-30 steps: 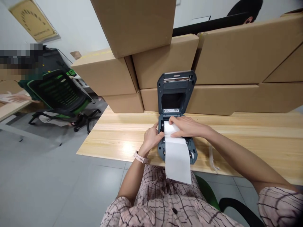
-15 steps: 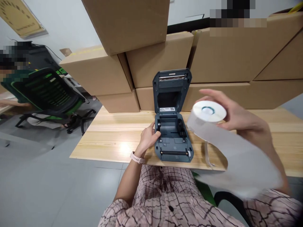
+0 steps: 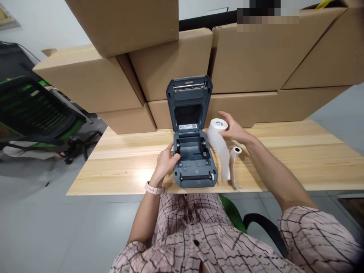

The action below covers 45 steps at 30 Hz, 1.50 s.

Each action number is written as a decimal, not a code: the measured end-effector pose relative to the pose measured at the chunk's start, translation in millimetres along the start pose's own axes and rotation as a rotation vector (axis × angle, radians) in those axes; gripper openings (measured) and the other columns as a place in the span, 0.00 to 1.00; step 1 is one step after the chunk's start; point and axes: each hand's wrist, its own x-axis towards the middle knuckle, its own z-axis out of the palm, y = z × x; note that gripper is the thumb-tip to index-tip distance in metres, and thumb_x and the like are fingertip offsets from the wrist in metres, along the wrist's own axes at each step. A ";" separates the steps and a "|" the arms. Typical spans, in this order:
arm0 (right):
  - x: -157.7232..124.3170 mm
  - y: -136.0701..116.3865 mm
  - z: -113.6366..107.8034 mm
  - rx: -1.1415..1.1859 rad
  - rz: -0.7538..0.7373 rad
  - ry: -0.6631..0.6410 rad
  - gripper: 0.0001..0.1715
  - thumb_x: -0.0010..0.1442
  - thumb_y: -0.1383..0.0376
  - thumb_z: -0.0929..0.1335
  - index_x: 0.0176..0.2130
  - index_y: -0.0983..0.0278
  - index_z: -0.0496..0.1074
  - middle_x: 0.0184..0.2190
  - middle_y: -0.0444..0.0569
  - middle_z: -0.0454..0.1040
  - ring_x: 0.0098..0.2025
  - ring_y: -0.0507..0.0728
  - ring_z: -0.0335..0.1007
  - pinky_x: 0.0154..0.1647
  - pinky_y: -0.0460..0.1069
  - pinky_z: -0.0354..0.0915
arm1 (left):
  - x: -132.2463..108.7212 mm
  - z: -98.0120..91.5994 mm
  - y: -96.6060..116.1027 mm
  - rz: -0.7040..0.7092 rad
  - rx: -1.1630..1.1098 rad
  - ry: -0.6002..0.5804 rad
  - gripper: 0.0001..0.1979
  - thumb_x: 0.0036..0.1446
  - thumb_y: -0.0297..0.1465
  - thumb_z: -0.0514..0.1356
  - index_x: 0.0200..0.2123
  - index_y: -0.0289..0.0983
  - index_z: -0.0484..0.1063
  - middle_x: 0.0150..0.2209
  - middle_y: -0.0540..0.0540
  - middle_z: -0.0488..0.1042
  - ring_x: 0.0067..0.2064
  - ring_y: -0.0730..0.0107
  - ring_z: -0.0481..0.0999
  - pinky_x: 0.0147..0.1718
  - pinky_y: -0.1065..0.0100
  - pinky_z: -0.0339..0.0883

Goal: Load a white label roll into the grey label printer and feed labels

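Note:
A dark grey label printer [image 3: 195,167] stands on the wooden table with its lid [image 3: 189,100] raised. My left hand [image 3: 167,161] grips the printer's left side, thumb over the rim. Right of the printer, my right hand [image 3: 233,131] has its fingers around a large white label roll [image 3: 218,124], which is upright, its loose strip hanging toward the table's front edge. A smaller white paper roll [image 3: 236,151] with a dark core stands just right of that strip, its own tail unrolled toward the front. The printer's roll bay, with two black holders, holds no roll.
Stacked cardboard boxes [image 3: 170,66] line the back of the wooden table [image 3: 119,163]. A green and black office chair [image 3: 36,110] is on the left, with part of a person beyond it. At the top right, a person's head shows behind the boxes.
My right hand has brought the large roll down and left, close to the printer, and its strip no longer swings out right. The smaller roll is now uncovered. The camera view has shifted right.

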 end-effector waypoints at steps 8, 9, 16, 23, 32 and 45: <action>-49.9 23.9 -37.5 0.217 0.089 -0.104 0.51 0.56 0.55 0.78 0.72 0.53 0.61 0.69 0.60 0.70 0.70 0.68 0.68 0.66 0.68 0.70 | 2.6 1.9 -3.7 0.001 -0.024 0.003 0.35 0.54 0.32 0.57 0.67 0.34 0.70 0.20 0.56 0.64 0.24 0.70 0.64 0.28 0.69 0.53; -62.5 26.4 -44.7 0.250 0.119 -0.123 0.46 0.57 0.55 0.78 0.70 0.53 0.64 0.68 0.60 0.71 0.70 0.68 0.69 0.65 0.68 0.71 | 3.1 2.3 -4.5 0.005 -0.035 0.001 0.35 0.54 0.32 0.57 0.67 0.34 0.71 0.20 0.56 0.64 0.24 0.70 0.64 0.28 0.69 0.53; -105.3 43.8 -33.3 0.251 0.203 -0.277 0.29 0.49 0.53 0.83 0.48 0.61 0.80 0.54 0.59 0.82 0.55 0.65 0.80 0.56 0.62 0.76 | 4.2 5.8 -9.8 0.009 -0.075 0.016 0.35 0.53 0.31 0.57 0.66 0.34 0.71 0.19 0.57 0.63 0.24 0.70 0.62 0.27 0.69 0.52; -100.6 -20.4 -31.4 0.390 -0.171 -0.486 0.42 0.39 0.29 0.78 0.43 0.52 0.82 0.24 0.46 0.79 0.28 0.62 0.78 0.37 0.61 0.76 | 0.4 6.6 -6.9 0.013 -0.107 0.019 0.35 0.53 0.30 0.57 0.66 0.36 0.71 0.20 0.57 0.62 0.24 0.71 0.61 0.28 0.69 0.51; -52.9 -88.5 88.8 -0.647 -0.454 -0.486 0.31 0.75 0.51 0.58 0.66 0.62 0.71 0.57 0.61 0.79 0.55 0.69 0.74 0.57 0.65 0.66 | -5.1 5.2 -1.7 0.018 -0.013 0.045 0.34 0.59 0.33 0.56 0.68 0.34 0.69 0.23 0.54 0.66 0.28 0.67 0.66 0.30 0.67 0.55; -76.1 -67.9 103.6 -0.598 -0.526 -0.318 0.19 0.75 0.63 0.58 0.59 0.60 0.71 0.53 0.56 0.80 0.56 0.66 0.75 0.66 0.68 0.61 | -1.1 11.5 -11.4 0.092 0.042 0.130 0.30 0.62 0.40 0.62 0.66 0.37 0.71 0.42 0.42 0.81 0.43 0.57 0.78 0.43 0.60 0.70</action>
